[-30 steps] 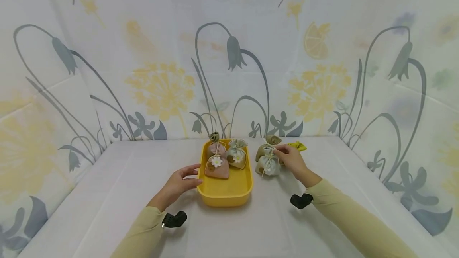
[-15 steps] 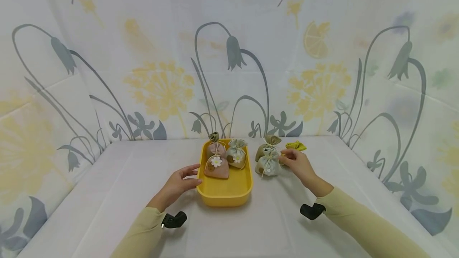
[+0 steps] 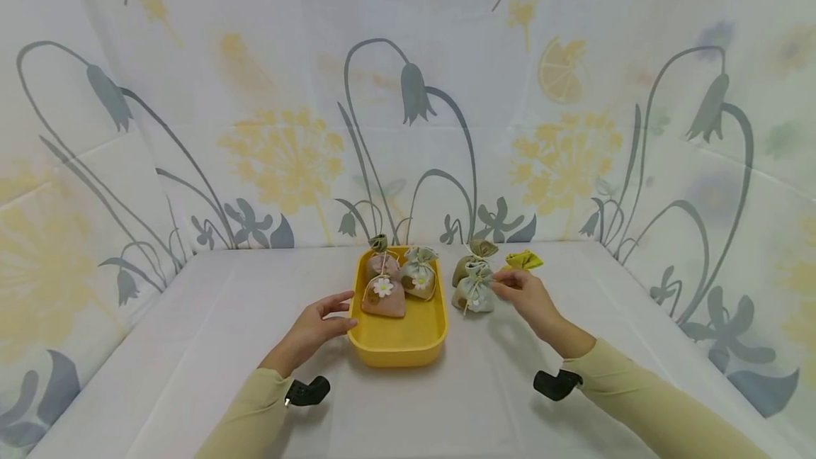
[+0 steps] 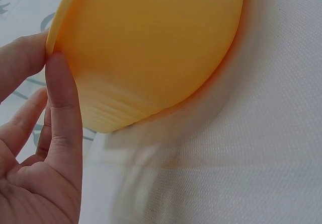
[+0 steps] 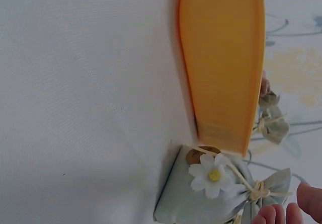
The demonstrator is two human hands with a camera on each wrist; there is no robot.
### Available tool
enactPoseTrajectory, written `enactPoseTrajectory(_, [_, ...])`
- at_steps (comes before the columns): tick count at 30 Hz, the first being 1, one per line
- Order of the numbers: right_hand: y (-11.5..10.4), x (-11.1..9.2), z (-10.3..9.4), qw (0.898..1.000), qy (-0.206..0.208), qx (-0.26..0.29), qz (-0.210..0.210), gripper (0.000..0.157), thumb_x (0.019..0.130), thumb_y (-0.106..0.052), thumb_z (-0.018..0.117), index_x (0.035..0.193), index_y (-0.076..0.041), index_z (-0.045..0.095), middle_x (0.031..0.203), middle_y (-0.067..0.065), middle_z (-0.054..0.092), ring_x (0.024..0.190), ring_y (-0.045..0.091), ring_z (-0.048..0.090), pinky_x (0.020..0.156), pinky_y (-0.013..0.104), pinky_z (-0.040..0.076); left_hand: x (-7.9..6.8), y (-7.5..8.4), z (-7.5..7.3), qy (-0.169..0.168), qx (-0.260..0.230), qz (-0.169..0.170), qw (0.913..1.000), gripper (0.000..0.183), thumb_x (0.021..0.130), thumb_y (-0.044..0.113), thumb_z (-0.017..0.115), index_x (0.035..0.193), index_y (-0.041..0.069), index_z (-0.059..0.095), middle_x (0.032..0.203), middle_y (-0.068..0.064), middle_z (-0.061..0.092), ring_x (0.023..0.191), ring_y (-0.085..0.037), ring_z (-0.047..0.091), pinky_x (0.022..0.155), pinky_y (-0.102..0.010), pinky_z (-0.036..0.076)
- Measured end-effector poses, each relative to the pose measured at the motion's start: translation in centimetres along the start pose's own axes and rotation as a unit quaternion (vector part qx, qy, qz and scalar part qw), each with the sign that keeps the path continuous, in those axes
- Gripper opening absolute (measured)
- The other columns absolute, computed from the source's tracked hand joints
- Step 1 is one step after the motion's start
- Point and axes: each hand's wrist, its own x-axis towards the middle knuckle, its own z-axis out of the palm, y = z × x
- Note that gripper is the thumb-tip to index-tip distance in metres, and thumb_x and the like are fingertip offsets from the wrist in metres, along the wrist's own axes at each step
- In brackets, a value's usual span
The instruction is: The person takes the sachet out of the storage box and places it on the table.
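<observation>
My left hand (image 3: 312,331) touches the left rim of a yellow plastic tray (image 3: 401,357), with thumb and fingers spread along it. In the left wrist view, the thumb (image 4: 63,103) lies against the edge of the tray. On the right, my right hand (image 3: 529,299) is beside the tied neck of a pale green drawstring pouch (image 3: 473,296) with a white flower. The right wrist view shows thumb and fingers apart next to this pouch (image 5: 216,194). Inside the tray are a pink pouch (image 3: 385,303) with a daisy and a green-topped pouch (image 3: 417,275).
Behind the pale pouch stands an olive pouch (image 3: 481,249). A yellow-green pouch top (image 3: 524,259) shows beyond the right hand, its lower part hidden. Another pouch top (image 3: 379,242) rises at the back of the tray. A printed curtain (image 3: 408,161) hangs behind the white table (image 3: 255,289).
My right hand drew back to the right from the pale green pouch's neck, then shifted slightly back toward it. The left hand and the tray stay in place.
</observation>
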Motion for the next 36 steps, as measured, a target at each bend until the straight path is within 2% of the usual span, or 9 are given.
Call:
enactPoseTrajectory(5, [-0.7,0.1,0.9,1.0,-0.014,0.019,-0.015,0.033,0.09,-0.01,0.061,0.113,0.013,0.056,0.097,0.009,0.061,0.084,0.008,0.054,0.074,0.021,0.047,0.0,-0.1,-0.1,-0.001,-0.003,0.002,1.0,0.056,0.084,0.01,0.069,0.136,0.008,0.048,0.126,-0.017,0.051,0.099,-0.022,0.058,0.084,-0.036,0.051])
enactPoseTrajectory(13, [-1.6,0.2,2.4,1.0,-0.023,0.015,-0.002,0.031,0.09,-0.011,0.061,0.114,0.009,0.058,0.103,0.013,0.061,0.087,0.013,0.055,0.083,0.033,0.049,-0.2,0.0,-0.1,-0.002,0.0,-0.002,1.0,0.056,0.084,0.01,0.069,0.136,0.009,0.048,0.125,-0.017,0.051,0.099,-0.022,0.058,0.085,-0.036,0.051])
enactPoseTrajectory(19, [-2.0,0.8,3.3,1.0,-0.03,0.01,-0.005,0.033,0.089,-0.013,0.063,0.113,0.009,0.057,0.098,0.01,0.061,0.088,0.017,0.055,0.083,0.035,0.047,-0.1,-0.1,-0.2,-0.001,-0.001,-0.002,1.0,0.057,0.084,0.011,0.07,0.136,0.009,0.048,0.126,-0.017,0.05,0.102,-0.023,0.057,0.085,-0.036,0.05])
enactPoseTrajectory(29, [-2.8,1.6,4.7,0.998,-0.045,0.035,0.004,0.028,0.088,-0.011,0.063,0.111,0.005,0.06,0.103,0.012,0.062,0.092,0.021,0.057,0.088,0.042,0.047,0.0,-0.2,0.0,0.001,-0.005,-0.004,1.0,0.055,0.084,0.009,0.069,0.135,0.009,0.049,0.125,-0.016,0.051,0.1,-0.022,0.057,0.085,-0.036,0.05])
enactPoseTrajectory(36, [-3.4,2.4,5.6,0.998,-0.049,0.037,0.011,0.031,0.088,-0.013,0.064,0.114,0.004,0.06,0.099,0.012,0.062,0.093,0.027,0.058,0.089,0.046,0.046,0.0,0.0,-0.1,-0.001,-0.006,-0.003,1.0,0.055,0.084,0.01,0.069,0.135,0.01,0.049,0.126,-0.016,0.051,0.101,-0.022,0.057,0.086,-0.036,0.05])
